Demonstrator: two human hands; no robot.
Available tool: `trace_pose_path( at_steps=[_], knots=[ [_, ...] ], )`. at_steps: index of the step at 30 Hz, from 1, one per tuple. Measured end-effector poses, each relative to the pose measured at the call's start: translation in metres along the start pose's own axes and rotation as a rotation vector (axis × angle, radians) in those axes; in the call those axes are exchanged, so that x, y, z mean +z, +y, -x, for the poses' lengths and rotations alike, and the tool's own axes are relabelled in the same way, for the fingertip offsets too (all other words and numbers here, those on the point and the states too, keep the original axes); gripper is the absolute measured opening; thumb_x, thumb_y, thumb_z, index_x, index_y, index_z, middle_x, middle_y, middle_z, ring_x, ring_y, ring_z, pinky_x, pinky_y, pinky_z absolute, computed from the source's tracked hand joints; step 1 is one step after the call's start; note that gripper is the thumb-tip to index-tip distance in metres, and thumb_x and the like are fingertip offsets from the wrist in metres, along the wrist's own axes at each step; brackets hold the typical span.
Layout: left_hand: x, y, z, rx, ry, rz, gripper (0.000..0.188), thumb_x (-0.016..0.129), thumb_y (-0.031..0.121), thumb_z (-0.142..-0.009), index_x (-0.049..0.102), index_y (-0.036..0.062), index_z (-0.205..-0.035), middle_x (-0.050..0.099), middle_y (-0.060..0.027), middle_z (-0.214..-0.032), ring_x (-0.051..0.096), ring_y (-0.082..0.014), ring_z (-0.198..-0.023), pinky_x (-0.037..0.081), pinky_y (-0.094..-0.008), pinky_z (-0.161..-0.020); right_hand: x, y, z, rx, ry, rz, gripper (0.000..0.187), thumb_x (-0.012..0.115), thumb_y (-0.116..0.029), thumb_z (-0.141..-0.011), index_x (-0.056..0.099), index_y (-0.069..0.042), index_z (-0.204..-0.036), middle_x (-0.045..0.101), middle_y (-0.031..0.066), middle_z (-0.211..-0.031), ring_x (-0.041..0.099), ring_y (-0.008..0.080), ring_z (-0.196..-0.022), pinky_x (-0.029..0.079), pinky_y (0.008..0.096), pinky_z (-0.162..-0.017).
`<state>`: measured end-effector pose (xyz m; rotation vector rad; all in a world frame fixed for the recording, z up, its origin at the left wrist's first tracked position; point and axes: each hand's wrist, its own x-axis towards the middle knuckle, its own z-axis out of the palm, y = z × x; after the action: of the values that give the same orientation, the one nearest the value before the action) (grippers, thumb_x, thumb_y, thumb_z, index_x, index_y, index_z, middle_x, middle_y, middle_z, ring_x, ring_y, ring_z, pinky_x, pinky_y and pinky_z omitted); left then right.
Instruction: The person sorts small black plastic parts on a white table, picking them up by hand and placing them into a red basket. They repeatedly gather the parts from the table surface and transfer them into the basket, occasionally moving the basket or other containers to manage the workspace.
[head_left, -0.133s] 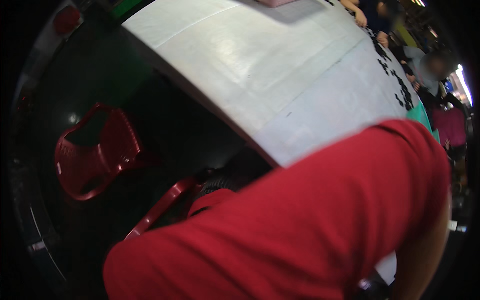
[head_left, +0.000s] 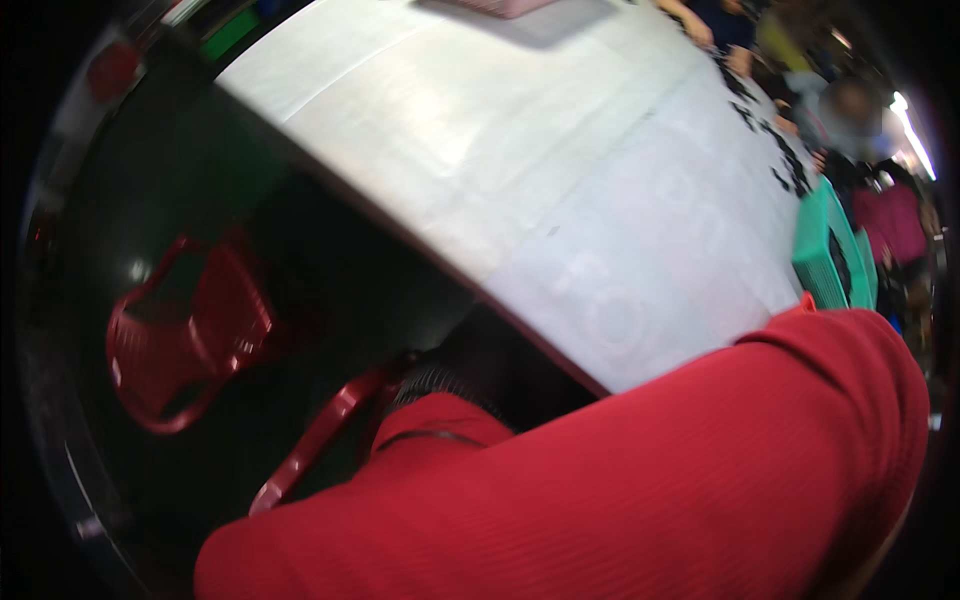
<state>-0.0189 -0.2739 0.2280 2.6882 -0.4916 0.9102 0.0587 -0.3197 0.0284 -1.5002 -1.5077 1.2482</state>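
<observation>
A red sleeve (head_left: 560, 480) stretches across the lower part of the view, with its bent end toward the right. A sliver of bare forearm shows at the lower right edge. Neither my left hand nor my right hand can be seen. Beyond the sleeve lies a white-covered table (head_left: 560, 180). Just past the sleeve's right end stands a teal plastic basket (head_left: 825, 245) with dark things inside, too blurred to name.
A red plastic chair (head_left: 190, 340) stands on the dark floor at the left. Another red chair arm (head_left: 320, 435) is beside me. A pink tray (head_left: 490, 5) sits on the table's far side. Small black pieces (head_left: 785, 150) lie along the right edge, near other people's hands (head_left: 740, 60).
The view has shifted slightly. My red sleeve sits lower at the right, uncovering more of the table and the teal basket, which was mostly hidden before.
</observation>
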Motion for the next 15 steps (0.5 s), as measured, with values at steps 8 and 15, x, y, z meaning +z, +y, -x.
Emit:
trace_pose_path(
  at_steps=[8,15],
  knots=[
    [0.018,-0.018,-0.031,0.054,-0.119,0.108,0.017,0.067,0.019,-0.075,0.07,0.0096,-0.089,0.068,-0.011,-0.091,0.066,-0.0264,-0.089,0.053,-0.0387,-0.074,-0.053,0.008,0.004,-0.182,0.587,0.998,0.041,0.065,-0.016,-0.086,0.058,-0.011,-0.127,0.061,0.0062,-0.096,0.059,0.0202,-0.091,0.045,0.0368,-0.086],
    [0.021,-0.102,0.073,-0.201,-0.07,0.135,0.017,0.067,0.016,-0.073,0.068,0.008,-0.089,0.067,-0.0101,-0.091,0.064,-0.0274,-0.092,0.052,-0.0392,-0.074,-0.1,0.03,-0.027,0.017,0.878,1.506,0.045,0.067,-0.017,-0.084,0.058,-0.016,-0.128,0.058,0.0054,-0.094,0.057,0.0218,-0.093,0.043,0.0405,-0.088]
  ],
)
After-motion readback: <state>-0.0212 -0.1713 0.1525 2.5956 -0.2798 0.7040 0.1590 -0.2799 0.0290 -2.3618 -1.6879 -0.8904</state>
